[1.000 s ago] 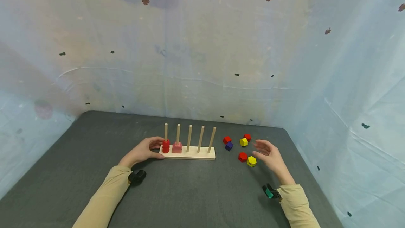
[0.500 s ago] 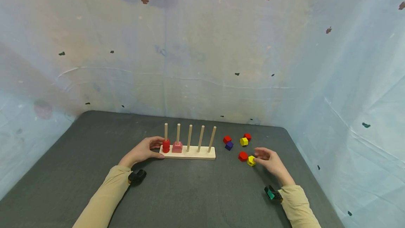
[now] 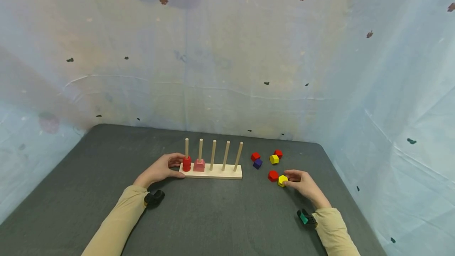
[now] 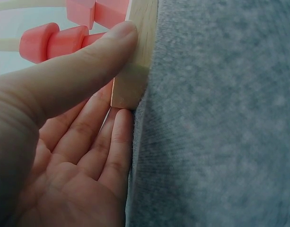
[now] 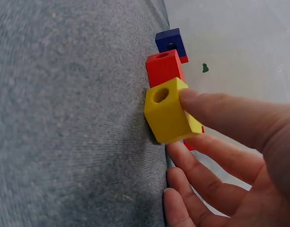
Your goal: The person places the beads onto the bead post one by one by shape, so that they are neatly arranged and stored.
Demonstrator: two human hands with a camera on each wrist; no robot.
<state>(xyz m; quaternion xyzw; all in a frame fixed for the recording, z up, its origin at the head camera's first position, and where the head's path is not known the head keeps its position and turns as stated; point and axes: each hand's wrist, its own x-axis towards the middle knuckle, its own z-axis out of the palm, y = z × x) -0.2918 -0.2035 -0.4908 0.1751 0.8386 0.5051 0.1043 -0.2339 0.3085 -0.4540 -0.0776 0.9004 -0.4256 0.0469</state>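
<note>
Left of lower centre in the head frame, the rack (image 3: 219,174) stands on the table (image 3: 217,216), its pegs (image 3: 213,155) pointing up. The left hand's (image 3: 161,169) grip holds the rack's left end, thumb along the front edge. Red pieces (image 3: 186,164) sit on the leftmost peg, a pink piece (image 3: 199,165) on the next. At lower right, the right hand's (image 3: 303,184) grip pinches a yellow block (image 3: 282,181), just beside a red block (image 3: 273,176). Above them are a blue block (image 3: 257,164), two more red blocks (image 3: 255,156) and another yellow one (image 3: 274,159).
</note>
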